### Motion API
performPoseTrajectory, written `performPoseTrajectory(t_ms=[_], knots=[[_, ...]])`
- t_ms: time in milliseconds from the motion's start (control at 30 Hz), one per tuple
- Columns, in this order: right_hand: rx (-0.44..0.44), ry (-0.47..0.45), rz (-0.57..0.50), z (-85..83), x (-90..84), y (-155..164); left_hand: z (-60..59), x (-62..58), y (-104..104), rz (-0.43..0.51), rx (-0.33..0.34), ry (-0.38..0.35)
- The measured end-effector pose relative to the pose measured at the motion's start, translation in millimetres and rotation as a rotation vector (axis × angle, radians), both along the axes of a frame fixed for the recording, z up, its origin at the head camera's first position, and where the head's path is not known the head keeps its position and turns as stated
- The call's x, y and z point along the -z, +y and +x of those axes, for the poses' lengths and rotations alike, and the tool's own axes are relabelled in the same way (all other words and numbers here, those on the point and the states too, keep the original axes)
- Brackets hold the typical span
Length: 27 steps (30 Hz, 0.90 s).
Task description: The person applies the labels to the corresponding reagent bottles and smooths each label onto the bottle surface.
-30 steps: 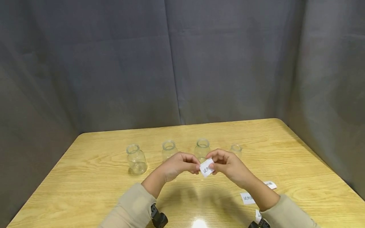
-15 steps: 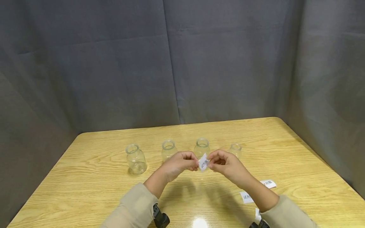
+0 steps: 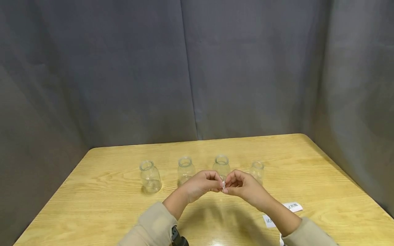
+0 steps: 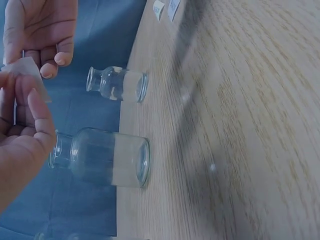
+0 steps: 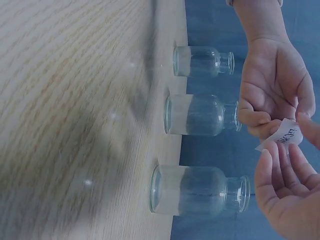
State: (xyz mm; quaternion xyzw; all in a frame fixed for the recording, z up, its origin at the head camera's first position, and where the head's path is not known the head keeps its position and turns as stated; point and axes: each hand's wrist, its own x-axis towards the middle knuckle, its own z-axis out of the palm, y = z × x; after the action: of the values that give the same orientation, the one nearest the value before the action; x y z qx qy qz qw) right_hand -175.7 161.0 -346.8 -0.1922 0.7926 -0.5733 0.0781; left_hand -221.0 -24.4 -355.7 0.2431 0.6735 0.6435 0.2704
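Between both hands, above the table, is a small white paper label (image 3: 223, 185), seen nearly edge-on from the head. Dark printed characters show on the label (image 5: 290, 132) in the right wrist view. My left hand (image 3: 198, 186) pinches one edge of it with thumb and fingers. From the other side my right hand (image 3: 247, 189) pinches the opposite edge, its fingertips almost meeting the left ones. In the left wrist view the label (image 4: 29, 69) looks blank and slightly bent. Just behind the hands stands a clear glass bottle (image 3: 221, 166), partly hidden by them.
More clear glass bottles stand upright in a row: one at far left (image 3: 150, 179), one left of centre (image 3: 186, 171), one at right (image 3: 257, 171). Printed labels (image 3: 293, 206) lie on the wooden table (image 3: 92, 205) by the right forearm. A dark curtain (image 3: 138, 75) hangs behind.
The label has turned from facing the head camera to nearly edge-on, and the hands have drawn closer together. The head view has shifted slightly. The bottles stand as before.
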Motion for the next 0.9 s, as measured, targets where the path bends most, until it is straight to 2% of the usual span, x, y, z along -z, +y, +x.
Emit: performPoseTrajectory(t_ms=[300,467,667,900], knots=[[-0.036,0.001,0.018,4.5,-1.3,1.1,3.2,-2.1,-1.3,-0.032,0.013,0.012],[0.008,0.014,0.002,4.4,-5.7,-3.8,4.5,-5.5,-4.3,-0.009,-0.042,0.011],[0.095,0.009,-0.080,4.9,-5.9,-9.5,8.2,-7.2,-3.6,0.024,-0.125,-0.038],[0.007,-0.013,-0.045,5.9,-3.3,-2.4,11.1,-2.6,-6.8,-0.016,-0.099,-0.029]])
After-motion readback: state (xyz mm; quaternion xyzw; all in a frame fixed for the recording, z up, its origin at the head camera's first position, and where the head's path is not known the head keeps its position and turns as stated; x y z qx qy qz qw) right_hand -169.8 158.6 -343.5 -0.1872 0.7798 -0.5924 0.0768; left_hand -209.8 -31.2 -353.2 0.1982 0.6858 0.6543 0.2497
